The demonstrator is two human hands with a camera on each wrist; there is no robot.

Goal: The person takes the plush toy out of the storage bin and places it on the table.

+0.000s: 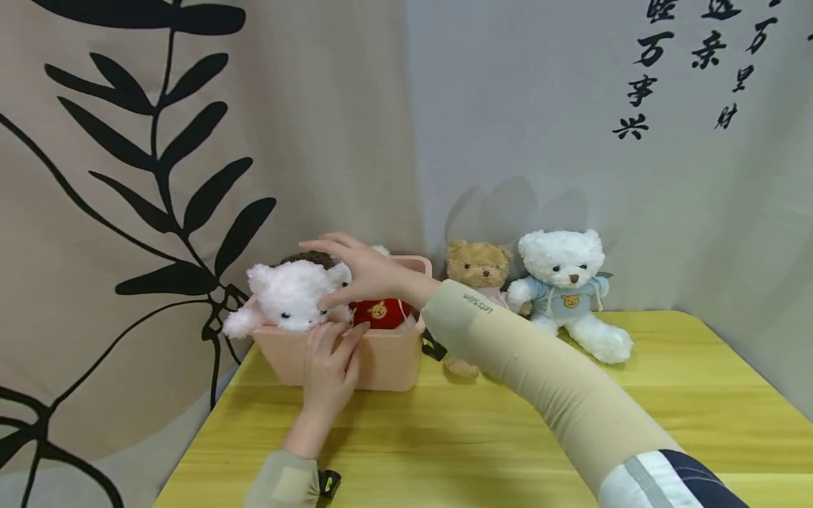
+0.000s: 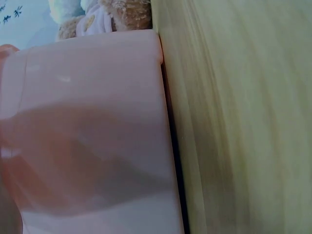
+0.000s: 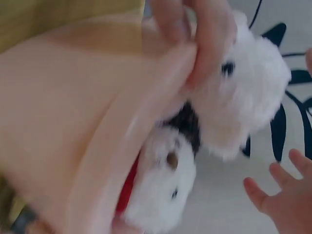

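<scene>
A pale pink plastic bin (image 1: pixel 381 367) holds plush toys. A fluffy white plush toy (image 1: pixel 288 293) leans over its left end, one arm hanging outside. My left hand (image 1: pixel 333 363) grips the bin's front rim, its fingers curled over the edge beside this toy. Above the bin, my right hand (image 1: pixel 365 271) spreads its fingers, thumb overlapping the toy's face in the head view. A white teddy bear (image 3: pixel 165 185) in a red top (image 1: pixel 381 312) sits inside the bin, partly hidden by my right hand. Something dark brown and furry (image 1: pixel 311 258) shows behind the white toy.
Right of the bin, a tan teddy bear (image 1: pixel 479 264) sits partly behind my right arm. Next to it is a white teddy bear in a light blue top (image 1: pixel 562 261). A yellow wood-grain table (image 1: pixel 508 444) bears everything, with a printed curtain (image 1: pixel 330 127) behind.
</scene>
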